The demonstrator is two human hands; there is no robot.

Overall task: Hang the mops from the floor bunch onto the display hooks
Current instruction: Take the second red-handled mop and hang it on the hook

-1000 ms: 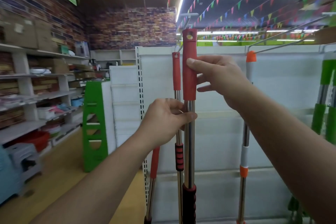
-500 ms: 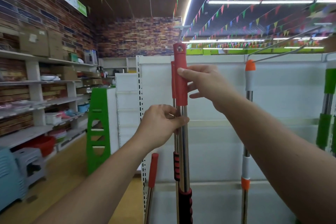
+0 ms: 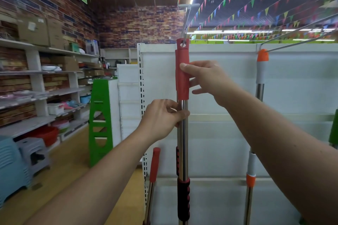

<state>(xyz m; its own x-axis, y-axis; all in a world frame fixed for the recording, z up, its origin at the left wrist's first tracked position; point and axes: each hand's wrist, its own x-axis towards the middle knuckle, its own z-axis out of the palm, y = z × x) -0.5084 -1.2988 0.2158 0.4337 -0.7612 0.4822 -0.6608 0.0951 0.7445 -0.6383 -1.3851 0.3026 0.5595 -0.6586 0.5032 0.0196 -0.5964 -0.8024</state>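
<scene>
A red-handled mop (image 3: pixel 182 82) with a steel pole stands upright before me. The hole in its red tip sits around a long metal display hook (image 3: pixel 187 16). My right hand (image 3: pixel 206 80) grips the red handle, thumb across its front. My left hand (image 3: pixel 164 118) pinches the steel pole just below the red part. A second red-handled mop hangs right behind it, mostly hidden. Another red mop handle (image 3: pixel 155 164) pokes up lower left. An orange-and-white mop (image 3: pixel 261 67) hangs on a hook to the right.
White display panels (image 3: pixel 228 133) stand behind the mops. A green stand (image 3: pixel 99 120) and stocked shelves (image 3: pixel 42 95) line the left aisle, with a blue stool stack (image 3: pixel 11 168) and a grey stool (image 3: pixel 33 153) on the floor. Green-handled mops show at the far right edge.
The mop's red tip rose to the hook, whose wire now passes through the tip's hole. The view tilted upward.
</scene>
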